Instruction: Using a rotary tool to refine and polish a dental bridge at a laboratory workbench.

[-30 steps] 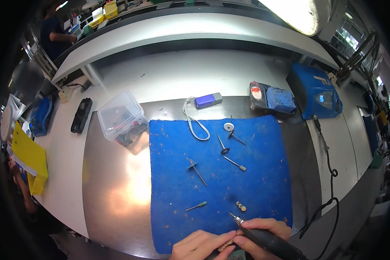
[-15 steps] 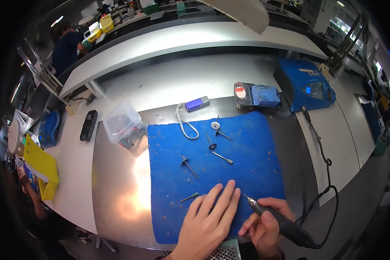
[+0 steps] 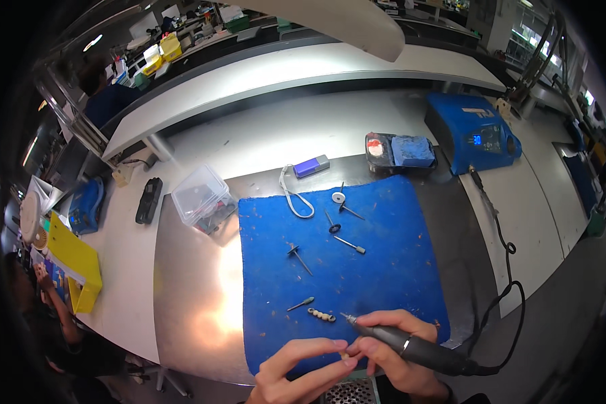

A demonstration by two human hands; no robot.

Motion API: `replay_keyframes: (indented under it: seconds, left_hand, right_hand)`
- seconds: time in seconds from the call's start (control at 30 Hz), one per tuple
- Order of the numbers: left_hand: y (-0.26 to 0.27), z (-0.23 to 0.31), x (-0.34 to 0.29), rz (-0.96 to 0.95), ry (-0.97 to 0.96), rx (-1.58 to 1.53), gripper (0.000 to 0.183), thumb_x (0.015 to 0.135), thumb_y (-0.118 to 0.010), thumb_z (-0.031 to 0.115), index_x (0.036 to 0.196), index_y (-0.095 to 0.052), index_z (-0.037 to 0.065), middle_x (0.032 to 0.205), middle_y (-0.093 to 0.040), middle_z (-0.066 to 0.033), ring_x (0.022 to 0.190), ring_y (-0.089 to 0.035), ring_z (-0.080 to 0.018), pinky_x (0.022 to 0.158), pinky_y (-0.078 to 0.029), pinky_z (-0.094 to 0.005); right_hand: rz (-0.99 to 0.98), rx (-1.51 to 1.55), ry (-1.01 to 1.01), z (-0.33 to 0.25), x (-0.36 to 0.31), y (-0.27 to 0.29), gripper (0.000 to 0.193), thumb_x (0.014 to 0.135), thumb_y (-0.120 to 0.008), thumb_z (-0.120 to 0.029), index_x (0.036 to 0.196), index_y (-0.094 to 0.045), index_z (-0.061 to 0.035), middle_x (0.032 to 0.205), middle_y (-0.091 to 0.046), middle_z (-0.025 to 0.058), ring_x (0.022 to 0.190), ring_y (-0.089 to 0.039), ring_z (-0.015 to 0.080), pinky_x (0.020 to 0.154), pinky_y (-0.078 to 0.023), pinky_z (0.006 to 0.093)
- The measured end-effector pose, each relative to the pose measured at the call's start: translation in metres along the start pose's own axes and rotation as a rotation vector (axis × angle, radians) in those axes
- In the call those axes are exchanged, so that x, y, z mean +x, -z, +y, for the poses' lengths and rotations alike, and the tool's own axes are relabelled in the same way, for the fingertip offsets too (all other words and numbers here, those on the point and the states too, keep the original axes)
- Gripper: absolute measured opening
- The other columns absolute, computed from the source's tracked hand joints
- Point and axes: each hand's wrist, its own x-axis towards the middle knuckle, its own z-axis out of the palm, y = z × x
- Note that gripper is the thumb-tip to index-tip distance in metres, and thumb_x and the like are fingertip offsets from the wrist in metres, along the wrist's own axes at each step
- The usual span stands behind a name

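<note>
My right hand (image 3: 400, 357) grips a dark rotary handpiece (image 3: 417, 350), its thin metal tip pointing up and left over a blue cloth (image 3: 377, 283). Thumb and fingers of my left hand (image 3: 299, 370) pinch a small pale-yellow piece (image 3: 345, 355) that I cannot make out well; my right fingertips meet it there. Just beyond the hands lies a short, bumpy cream strip with dark ends (image 3: 322, 314). A green-tipped bit (image 3: 301, 303) rests beside it. Farther off on the cloth are a dark disc bit (image 3: 299, 258), a cylindrical bit (image 3: 350, 244), a black wheel bit (image 3: 334, 227) and a white wheel bit (image 3: 339, 197).
A cord runs from the handpiece to a blue control unit (image 3: 475, 138) at right. Behind the cloth sit a blue block in a tray (image 3: 412, 151) and a purple-grey stick with a strap (image 3: 312, 165). At left are a clear plastic box (image 3: 202, 195) and a black object (image 3: 149, 200).
My left hand has lifted off the cloth, uncovering the cream strip, and now pinches a small piece against my right fingertips. The handpiece has swung slightly left.
</note>
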Motion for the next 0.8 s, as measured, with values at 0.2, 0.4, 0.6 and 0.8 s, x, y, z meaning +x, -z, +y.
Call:
replay_keyframes:
  seconds: [0.2,0.4,0.6,0.8]
  left_hand:
    - [-0.015,-0.016,-0.007,0.168,0.0,-0.332,0.039,0.073,-0.084,-0.009,0.109,-0.072,-0.002,0.109,-0.07,-0.0193,0.095,-0.072,-0.0271,0.082,-0.059,-0.0338]
    - [-0.011,-0.014,-0.007,0.166,0.157,-0.45,0.042,0.074,-0.085,-0.007,0.113,-0.069,-0.004,0.106,-0.07,-0.0193,0.089,-0.071,-0.0256,0.077,-0.058,-0.0311]
    - [-0.006,-0.019,-0.004,0.093,0.098,-0.362,0.045,0.07,-0.088,0.001,0.112,-0.072,-0.002,0.103,-0.068,-0.0166,0.087,-0.067,-0.0271,0.074,-0.054,-0.0338]
    - [-0.01,-0.017,-0.003,0.146,0.109,-0.343,0.04,0.07,-0.087,0.001,0.107,-0.073,-0.002,0.101,-0.069,-0.0158,0.088,-0.068,-0.0277,0.075,-0.054,-0.0345]
  right_hand:
    - [-0.122,0.06,-0.003,-0.004,-0.005,-0.003,0.029,0.09,-0.07,0.008,0.117,-0.061,0.0042,0.093,-0.072,0.011,0.081,-0.069,0.0122,0.07,-0.056,0.0235]
    - [-0.101,0.054,-0.005,0.001,-0.005,-0.005,0.027,0.09,-0.071,0.007,0.115,-0.061,0.0042,0.093,-0.072,0.0152,0.08,-0.07,0.0154,0.07,-0.057,0.0264]
    - [-0.158,0.017,-0.042,-0.005,-0.007,0.0,0.03,0.088,-0.074,0.005,0.115,-0.061,0.0035,0.094,-0.072,0.0153,0.082,-0.071,0.0173,0.072,-0.058,0.0283]
    - [-0.124,-0.06,0.078,0.001,-0.005,-0.002,0.039,0.084,-0.081,0.001,0.118,-0.062,0.0029,0.098,-0.072,0.013,0.085,-0.071,0.0158,0.077,-0.058,0.028]
